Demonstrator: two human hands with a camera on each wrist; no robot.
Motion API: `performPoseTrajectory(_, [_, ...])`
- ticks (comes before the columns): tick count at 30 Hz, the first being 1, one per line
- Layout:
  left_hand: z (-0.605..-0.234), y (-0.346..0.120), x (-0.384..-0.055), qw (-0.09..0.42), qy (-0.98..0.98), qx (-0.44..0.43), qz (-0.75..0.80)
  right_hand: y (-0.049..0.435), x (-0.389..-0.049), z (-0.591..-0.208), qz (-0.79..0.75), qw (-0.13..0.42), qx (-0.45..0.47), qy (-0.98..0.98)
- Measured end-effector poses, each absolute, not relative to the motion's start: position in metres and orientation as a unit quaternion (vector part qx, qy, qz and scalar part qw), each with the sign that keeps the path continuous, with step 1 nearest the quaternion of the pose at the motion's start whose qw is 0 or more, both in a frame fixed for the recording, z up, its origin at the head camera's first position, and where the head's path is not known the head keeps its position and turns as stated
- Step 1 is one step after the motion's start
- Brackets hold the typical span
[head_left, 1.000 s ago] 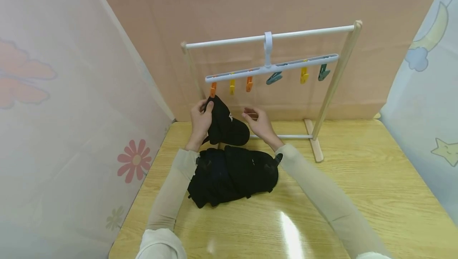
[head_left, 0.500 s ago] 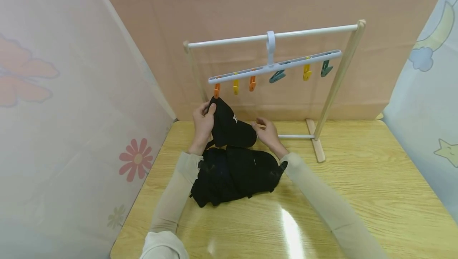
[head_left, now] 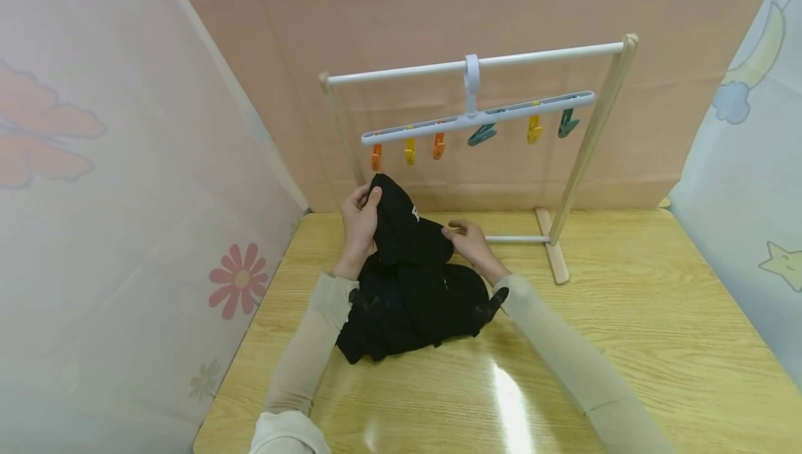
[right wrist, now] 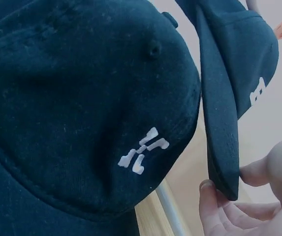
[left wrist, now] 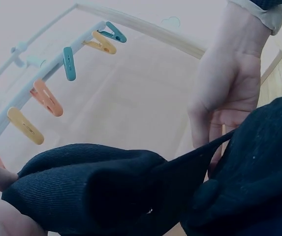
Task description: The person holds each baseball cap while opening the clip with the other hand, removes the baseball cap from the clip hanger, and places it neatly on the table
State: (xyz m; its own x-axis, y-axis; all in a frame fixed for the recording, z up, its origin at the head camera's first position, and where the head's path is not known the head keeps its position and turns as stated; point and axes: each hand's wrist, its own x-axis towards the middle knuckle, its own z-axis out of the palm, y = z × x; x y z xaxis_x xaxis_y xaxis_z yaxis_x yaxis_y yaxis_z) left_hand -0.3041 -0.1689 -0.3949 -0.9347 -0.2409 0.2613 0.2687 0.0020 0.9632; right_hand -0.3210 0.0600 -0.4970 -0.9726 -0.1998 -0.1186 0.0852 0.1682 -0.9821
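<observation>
A black baseball cap (head_left: 401, 224) with a white emblem hangs between my hands, below the leftmost orange clip (head_left: 376, 157). My left hand (head_left: 360, 221) pinches it by the upper left edge of the crown. At the other end my right hand (head_left: 470, 241) grips the tip of the brim (right wrist: 222, 123), thumb on one side and fingers on the other. More black caps (head_left: 420, 315) lie in a heap on the table just below. One of these, a cap with a white logo (right wrist: 96, 98), fills much of the right wrist view.
A rack with a white top rail (head_left: 545, 56) and wooden legs stands behind the hands. From it hangs a pale blue hanger (head_left: 432, 129) with orange, yellow and green clips. Printed cloth walls (head_left: 125, 231) enclose the wooden table (head_left: 626, 315).
The cap has come down and slightly right, a little away from the orange clip, with my left hand. My right hand has moved from beside the brim to gripping its tip.
</observation>
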Motion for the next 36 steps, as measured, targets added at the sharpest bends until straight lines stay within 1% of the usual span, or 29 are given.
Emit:
performPoseTrajectory(11, [-0.397,-0.167,-0.297,0.169,-0.668,-0.013,-0.724,0.069,-0.317,-0.495,-0.658,0.092,-0.012,0.747])
performPoseTrajectory(15, [-0.396,-0.167,-0.289,0.157,-0.679,-0.01,-0.717,0.078,-0.313,-0.494,-0.662,0.078,-0.005,0.746])
performPoseTrajectory(26, [-0.391,-0.169,-0.267,0.131,-0.706,-0.019,-0.695,0.101,-0.302,-0.49,-0.685,0.06,0.022,0.725])
performPoseTrajectory(36, [-0.389,-0.165,-0.249,0.109,-0.698,-0.046,-0.706,0.123,-0.287,-0.487,-0.692,0.048,0.014,0.72])
